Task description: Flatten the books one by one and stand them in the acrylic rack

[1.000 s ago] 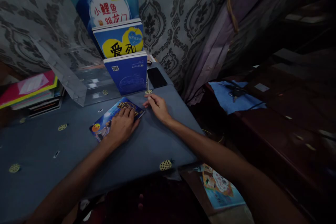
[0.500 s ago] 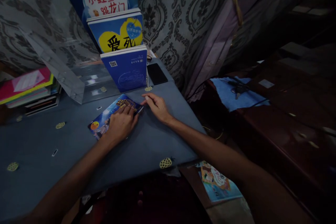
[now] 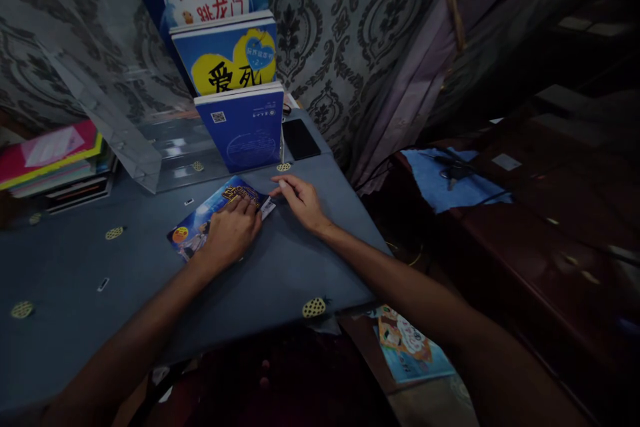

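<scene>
A blue picture book (image 3: 200, 217) with a dark title patch and an orange round badge lies slantwise on the cloth-covered table. My left hand (image 3: 233, 230) rests across its cover, palm down, fingers laid on the title. At the book's right edge, the cover stands slightly up and a pale page (image 3: 269, 207) shows beneath. My right hand (image 3: 300, 202) is beside that edge, thumb side up. Its thumb and forefinger point toward the book, the fingertips close to its corner; whether they touch it I cannot make out.
A clear acrylic stand (image 3: 145, 163) holds several upright books, the front one a plain blue book (image 3: 245, 130). Beside it lies a black phone (image 3: 301, 139). A book stack (image 3: 55, 163) sits far left. Below the table's right edge is another book (image 3: 413, 347); keys (image 3: 453, 173) rest on blue cloth.
At the book's right edge, the cover has lifted a little and more of the pale page shows. Both hands stay nearly in place; the view has shifted slightly.
</scene>
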Demonstrator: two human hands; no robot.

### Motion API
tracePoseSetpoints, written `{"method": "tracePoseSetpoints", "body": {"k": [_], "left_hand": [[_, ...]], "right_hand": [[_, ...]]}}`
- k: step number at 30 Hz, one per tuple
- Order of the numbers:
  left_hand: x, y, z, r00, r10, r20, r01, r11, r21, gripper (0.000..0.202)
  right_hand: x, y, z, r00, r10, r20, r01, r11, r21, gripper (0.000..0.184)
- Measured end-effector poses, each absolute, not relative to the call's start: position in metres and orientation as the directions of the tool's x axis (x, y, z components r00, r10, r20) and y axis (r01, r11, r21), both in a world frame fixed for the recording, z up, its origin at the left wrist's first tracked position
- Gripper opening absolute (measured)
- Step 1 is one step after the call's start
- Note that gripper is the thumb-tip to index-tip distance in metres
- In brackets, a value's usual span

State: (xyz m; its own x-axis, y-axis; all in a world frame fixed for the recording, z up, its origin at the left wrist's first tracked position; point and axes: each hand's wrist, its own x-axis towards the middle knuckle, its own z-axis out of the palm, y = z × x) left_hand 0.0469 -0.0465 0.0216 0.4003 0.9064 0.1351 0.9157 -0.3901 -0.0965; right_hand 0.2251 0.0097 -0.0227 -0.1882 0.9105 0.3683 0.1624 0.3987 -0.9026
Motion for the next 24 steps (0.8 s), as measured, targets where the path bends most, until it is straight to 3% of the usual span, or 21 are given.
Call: {"method": "tracePoseSetpoints", "body": {"k": [12,20,24], "left_hand": [[0.048,-0.052,0.027,0.359,0.930,0.079,0.933,-0.356,-0.055,0.036],[0.038,-0.052,0.024,0.384,0.917,0.108,0.923,-0.385,-0.010,0.039],[0.012,-0.038,0.027,0.482,0.869,0.110,0.870,-0.489,0.058,0.034]], "right_hand": [[0.226,0.007,-0.018,-0.187,0.907,0.378,0.155,0.407,-0.900,0.046],[0.225,-0.004,-0.011,-0.398,0.845,0.357,0.301,0.487,-0.819,0.035],[0.225,-0.008,-0.011,-0.427,0.829,0.360,0.399,0.530,-0.748,0.030]]}}
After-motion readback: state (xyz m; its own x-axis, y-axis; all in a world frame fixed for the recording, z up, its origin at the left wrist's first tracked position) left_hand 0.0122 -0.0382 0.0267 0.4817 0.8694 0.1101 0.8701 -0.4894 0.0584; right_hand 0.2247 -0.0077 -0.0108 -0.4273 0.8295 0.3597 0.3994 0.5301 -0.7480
